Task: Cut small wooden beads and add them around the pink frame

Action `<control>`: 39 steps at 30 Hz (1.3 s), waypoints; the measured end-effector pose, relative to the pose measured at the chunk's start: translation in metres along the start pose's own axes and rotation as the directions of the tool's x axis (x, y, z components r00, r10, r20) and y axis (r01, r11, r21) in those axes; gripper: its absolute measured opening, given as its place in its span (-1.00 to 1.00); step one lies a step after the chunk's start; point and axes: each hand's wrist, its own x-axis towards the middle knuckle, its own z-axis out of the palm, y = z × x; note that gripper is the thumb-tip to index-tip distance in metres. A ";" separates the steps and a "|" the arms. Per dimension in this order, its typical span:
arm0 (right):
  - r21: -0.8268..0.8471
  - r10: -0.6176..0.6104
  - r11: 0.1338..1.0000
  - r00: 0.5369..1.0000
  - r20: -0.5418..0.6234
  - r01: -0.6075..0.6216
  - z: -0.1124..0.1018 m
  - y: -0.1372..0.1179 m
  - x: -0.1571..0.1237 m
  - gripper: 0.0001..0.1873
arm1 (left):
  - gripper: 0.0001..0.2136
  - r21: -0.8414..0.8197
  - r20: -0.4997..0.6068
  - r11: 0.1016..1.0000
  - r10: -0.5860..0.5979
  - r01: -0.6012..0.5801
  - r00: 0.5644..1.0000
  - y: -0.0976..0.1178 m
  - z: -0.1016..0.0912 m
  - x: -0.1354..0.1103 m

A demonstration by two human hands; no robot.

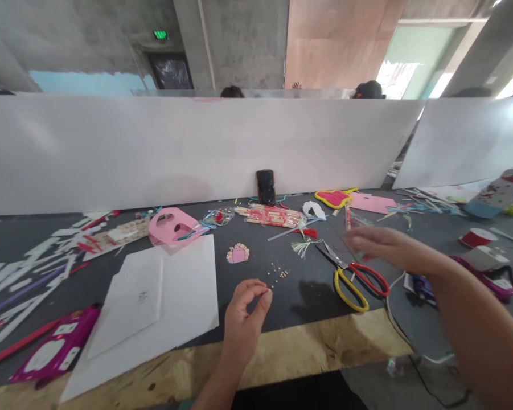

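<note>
My left hand (pixel 245 313) is closed in a pinch above the dark tabletop, a small pale bead (pixel 270 290) showing at the fingertips. Just beyond it lie several loose beads (pixel 283 274). A pink piece edged with beads (pixel 239 254) rests flat farther back. My right hand (pixel 380 247) is raised over the table to the right, smeared by motion; whether it holds anything is unclear. Below it, scissors (pixel 351 273) with one red and one yellow handle lie with their blades slightly apart.
White sheets (pixel 188 285) and a magenta case (pixel 57 344) lie at left. Chopsticks in red wrappers (pixel 271 215), a pink cutout (pixel 173 225) and a propped phone (pixel 266 186) are farther back. A red ribbon spool (pixel 478 237) stands right. A white partition (pixel 196 151) runs behind.
</note>
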 end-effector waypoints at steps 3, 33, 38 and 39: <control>0.648 -0.006 0.762 1.000 -0.028 0.022 0.001 -0.003 -0.006 -0.45 | -0.84 0.015 0.012 1.000 0.022 -0.022 1.000 0.004 0.003 0.005; -0.063 0.108 0.990 0.961 -0.254 -0.127 0.078 0.050 -0.039 -0.52 | -0.88 0.195 0.199 0.949 0.207 -0.246 0.958 -0.011 0.024 0.047; -0.446 0.014 0.892 0.990 -0.142 -0.077 0.091 0.057 -0.040 -0.43 | -0.88 0.184 0.174 0.959 0.183 -0.215 0.968 -0.011 0.023 0.049; -0.453 0.022 0.888 0.991 -0.131 -0.080 0.092 0.058 -0.039 -0.44 | -0.87 0.174 0.164 0.965 0.166 -0.194 0.972 -0.011 0.022 0.050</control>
